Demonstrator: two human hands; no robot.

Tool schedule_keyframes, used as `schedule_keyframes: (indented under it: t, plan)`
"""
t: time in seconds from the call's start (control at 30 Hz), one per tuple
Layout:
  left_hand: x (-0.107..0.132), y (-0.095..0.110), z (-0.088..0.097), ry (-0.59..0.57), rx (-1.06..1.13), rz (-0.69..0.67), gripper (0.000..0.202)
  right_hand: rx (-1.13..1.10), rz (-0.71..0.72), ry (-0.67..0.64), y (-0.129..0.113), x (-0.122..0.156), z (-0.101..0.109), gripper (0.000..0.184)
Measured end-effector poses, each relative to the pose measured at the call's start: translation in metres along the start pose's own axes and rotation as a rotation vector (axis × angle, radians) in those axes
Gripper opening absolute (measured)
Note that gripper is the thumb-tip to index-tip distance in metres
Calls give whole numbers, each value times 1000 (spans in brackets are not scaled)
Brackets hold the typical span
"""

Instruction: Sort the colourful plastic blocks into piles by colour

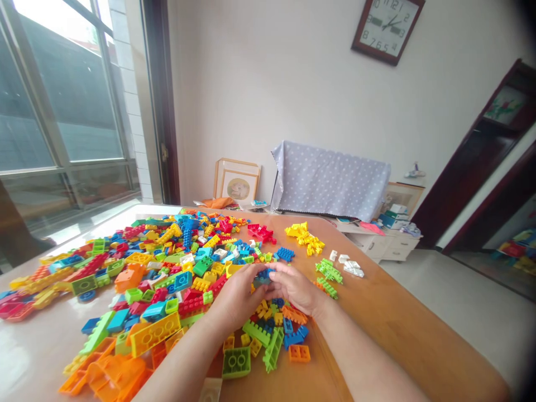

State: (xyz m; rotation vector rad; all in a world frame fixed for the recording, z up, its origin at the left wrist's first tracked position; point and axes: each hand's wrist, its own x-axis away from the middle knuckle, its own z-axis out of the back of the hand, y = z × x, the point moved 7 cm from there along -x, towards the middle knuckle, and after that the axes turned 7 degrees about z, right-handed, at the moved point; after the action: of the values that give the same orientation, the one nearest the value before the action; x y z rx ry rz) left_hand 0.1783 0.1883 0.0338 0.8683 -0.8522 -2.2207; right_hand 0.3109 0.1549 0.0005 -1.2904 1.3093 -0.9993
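Note:
My left hand (239,293) and my right hand (296,288) meet over the right part of a large heap of toy building bricks (167,262). Between their fingertips is a blue building brick (264,273), partly hidden by the fingers. Both hands are closed on it. Just beyond them lies a small group of blue bricks (285,254). Close below my right hand are an orange brick (295,314) and a blue piece (296,336). A light green piece (273,349) lies nearer to me.
Sorted by colour on the brown table (402,329) are red bricks (261,233), yellow bricks (305,237), light green bricks (329,271) and white bricks (353,268). A dotted cloth (330,178) hangs behind the table, and a window (71,100) is at left.

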Motion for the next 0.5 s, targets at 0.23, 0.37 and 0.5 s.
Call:
schedule_keyframes:
  t: [0.23, 0.37, 0.5]
  plan:
    - [-2, -12, 0, 27, 36, 83, 30, 129, 67, 18, -4, -1, 2, 37]
    - [-3, -12, 0, 30, 135, 66, 29, 87, 60, 54, 0, -4, 10, 33]
    - [-3, -10, 0, 38, 84, 58, 34, 46, 25, 148, 4, -5, 18, 31]
